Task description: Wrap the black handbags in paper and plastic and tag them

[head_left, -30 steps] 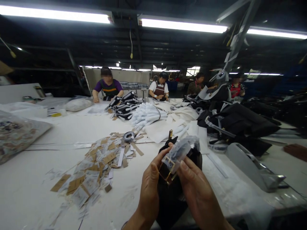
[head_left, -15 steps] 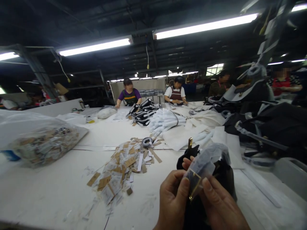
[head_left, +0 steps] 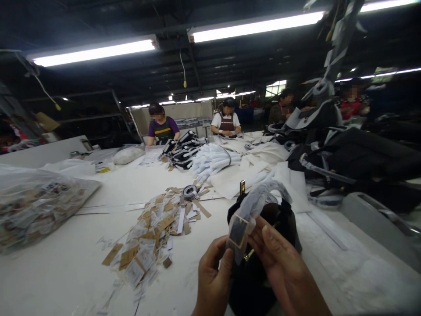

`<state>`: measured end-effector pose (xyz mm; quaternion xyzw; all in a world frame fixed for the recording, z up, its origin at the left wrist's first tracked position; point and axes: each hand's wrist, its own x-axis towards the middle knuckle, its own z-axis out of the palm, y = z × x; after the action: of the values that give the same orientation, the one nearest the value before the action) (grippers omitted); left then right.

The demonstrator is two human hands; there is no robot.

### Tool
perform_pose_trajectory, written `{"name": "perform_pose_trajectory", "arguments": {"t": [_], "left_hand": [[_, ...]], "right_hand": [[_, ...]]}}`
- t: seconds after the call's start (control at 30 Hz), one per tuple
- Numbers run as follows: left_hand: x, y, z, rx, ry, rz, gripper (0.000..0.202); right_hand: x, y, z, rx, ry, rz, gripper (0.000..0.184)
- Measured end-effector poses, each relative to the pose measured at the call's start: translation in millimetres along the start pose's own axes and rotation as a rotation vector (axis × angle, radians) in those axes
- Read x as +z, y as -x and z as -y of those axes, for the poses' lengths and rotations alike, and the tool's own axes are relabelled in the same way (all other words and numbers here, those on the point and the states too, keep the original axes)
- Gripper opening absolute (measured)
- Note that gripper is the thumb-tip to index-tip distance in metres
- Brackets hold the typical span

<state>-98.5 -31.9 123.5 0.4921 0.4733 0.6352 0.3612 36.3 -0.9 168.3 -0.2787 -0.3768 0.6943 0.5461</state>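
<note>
A black handbag (head_left: 263,267) stands on the white table (head_left: 66,272) right in front of me. Its strap is wrapped in clear plastic (head_left: 259,199) and ends in a gold buckle (head_left: 239,232). My left hand (head_left: 213,281) pinches the wrapped strap at the buckle from the left. My right hand (head_left: 283,267) grips the same spot from the right, fingers curled on the plastic. A gold clasp (head_left: 242,187) sticks up behind the bag.
A heap of brown and white paper tags (head_left: 148,237) lies left of the bag, with a tape roll (head_left: 190,192) behind it. A plastic bag of tags (head_left: 36,206) sits far left. Black bags (head_left: 355,162) pile at right. Other people (head_left: 161,127) work at the far end.
The view swung left and then part way back right. My hands slid along the wrapped strap, and the buckle now sits flat between my fingers.
</note>
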Motion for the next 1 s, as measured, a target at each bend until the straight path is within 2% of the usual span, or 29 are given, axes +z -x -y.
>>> {"name": "perform_pose_trajectory", "arguments": {"t": [0.1,0.17,0.3,0.37,0.47,0.53,0.6,0.67,0.73,0.8,0.87,0.9,0.93,1.0], "left_hand": [[-8.0,1,4,0.003,-0.051,-0.025,0.029],[-13.4,3,7,-0.009,-0.082,-0.045,0.031],[-17.5,14,18,-0.072,-0.131,-0.145,0.045],[-14.2,21,25,-0.081,-0.128,-0.160,0.061],[-5.3,30,40,-0.092,-0.164,-0.070,0.085],[-0.4,33,53,-0.142,-0.253,-0.052,0.085],[1.1,33,65,-0.202,-0.335,-0.080,0.075],[-1.0,28,73,-0.242,-0.376,-0.130,0.068],[-5.6,17,74,-0.264,-0.361,-0.184,0.067],[-10.6,-1,68,-0.353,-0.226,-0.224,0.065],[-14.7,-22,59,-0.520,-0.031,-0.227,0.065],[-16.6,-33,55,-0.575,-0.011,-0.215,0.065],[-18.6,-45,52,-0.590,-0.057,-0.206,0.065],[-23.6,-65,50,-0.494,-0.300,-0.192,0.063]], "right_hand": [[-17,-2,-1,-0.129,0.159,-0.076,0.044],[-37,-5,1,-0.274,0.363,-0.188,0.044],[-93,-21,13,-0.595,0.935,-0.461,0.045],[-124,-32,18,-0.663,1.157,-0.509,0.046],[-169,-47,13,-0.536,1.257,-0.444,0.051],[-193,-54,0,-0.380,1.210,-0.350,0.054],[-211,-58,-17,-0.270,1.117,-0.269,0.054],[-221,-61,-30,-0.225,1.033,-0.233,0.053],[-222,-62,-34,-0.212,1.003,-0.231,0.052],[-216,-59,-25,-0.207,1.030,-0.228,0.052],[-208,-52,-8,-0.222,1.082,-0.214,0.051],[-206,-48,2,-0.228,1.119,-0.213,0.051],[-204,-43,12,-0.221,1.168,-0.226,0.050],[-203,-33,27,-0.202,1.301,-0.282,0.050]]}}
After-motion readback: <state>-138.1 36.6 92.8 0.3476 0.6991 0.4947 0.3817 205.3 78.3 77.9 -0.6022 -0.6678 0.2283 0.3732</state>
